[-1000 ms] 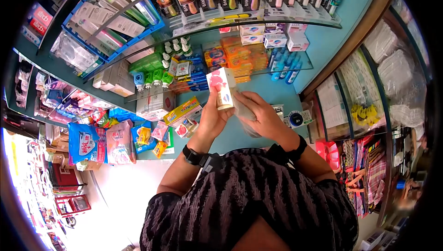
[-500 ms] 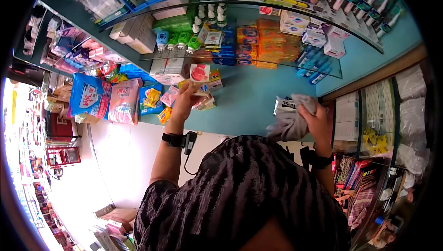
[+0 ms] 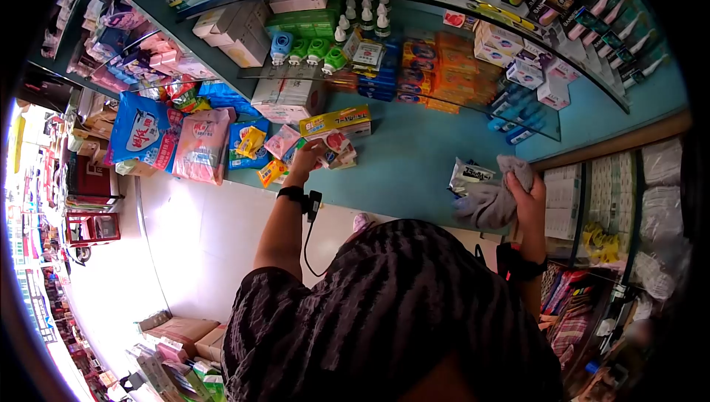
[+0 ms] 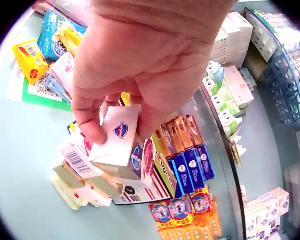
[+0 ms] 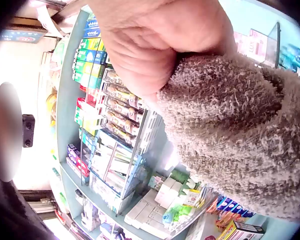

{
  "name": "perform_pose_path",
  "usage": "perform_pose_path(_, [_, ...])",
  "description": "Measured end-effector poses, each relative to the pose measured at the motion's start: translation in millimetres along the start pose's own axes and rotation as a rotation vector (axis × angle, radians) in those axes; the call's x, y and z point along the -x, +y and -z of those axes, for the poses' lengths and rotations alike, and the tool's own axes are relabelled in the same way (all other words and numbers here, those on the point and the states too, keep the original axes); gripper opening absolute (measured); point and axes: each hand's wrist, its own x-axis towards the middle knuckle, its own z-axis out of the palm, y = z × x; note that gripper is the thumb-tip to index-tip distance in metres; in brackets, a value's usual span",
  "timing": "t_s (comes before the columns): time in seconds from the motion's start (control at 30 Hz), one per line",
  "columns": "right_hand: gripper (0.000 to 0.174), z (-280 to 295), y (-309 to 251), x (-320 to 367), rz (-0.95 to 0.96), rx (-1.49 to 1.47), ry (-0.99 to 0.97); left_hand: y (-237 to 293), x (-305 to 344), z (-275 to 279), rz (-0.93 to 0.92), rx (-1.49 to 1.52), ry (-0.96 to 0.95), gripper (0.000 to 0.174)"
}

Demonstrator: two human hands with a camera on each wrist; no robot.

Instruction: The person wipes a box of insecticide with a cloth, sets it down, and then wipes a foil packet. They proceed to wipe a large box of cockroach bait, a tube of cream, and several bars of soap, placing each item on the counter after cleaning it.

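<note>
My left hand [image 3: 303, 163] pinches a small white soap box [image 4: 121, 131] with a blue shield logo between thumb and fingers. The box sits over a small heap of similar soap boxes [image 4: 80, 165] at the counter's front left. Right behind them lies a long yellow box [image 3: 336, 119]. Over on the right, my right hand [image 3: 526, 198] grips a bunched grey cloth [image 5: 230, 120], which hangs down past the fingers. The cloth overlaps a white packet with black lettering [image 3: 470, 173] in the head view.
Blue-green counter [image 3: 399, 180] runs between the hands. A glass shelf edge [image 3: 436, 95] spans above its back, near orange soap packs [image 3: 462, 62] and green-capped bottles [image 3: 318, 51]. Detergent bags [image 3: 200, 147] crowd the left end; a drawer-like rack [image 3: 610, 195] stands right.
Both hands were together on the box with the cloth. They have since parted: the left carried the box left to the heap, the right took the cloth right. The head view shifted.
</note>
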Motion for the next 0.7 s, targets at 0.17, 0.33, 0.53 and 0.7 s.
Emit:
perform_pose_path(0.17, [0.026, -3, -3, 4, 0.010, -0.080, 0.014, -55, -67, 16, -0.149, -0.205, 0.105, 0.048])
perform_pose_path(0.33, [0.028, -2, 6, 8, -0.050, -0.226, 0.093, -44, -46, 9, -0.469, -0.711, 0.564, 0.043])
perform_pose_path(0.53, [0.027, -12, 10, -10, -0.100, -0.591, 0.133, 44, 0, -56, -0.447, -0.278, -0.162, 0.040])
perform_pose_path(0.7, [0.035, -32, -5, -30, -0.091, -0.943, 0.016, 153, 119, -185, -0.558, -0.323, -0.777, 0.046])
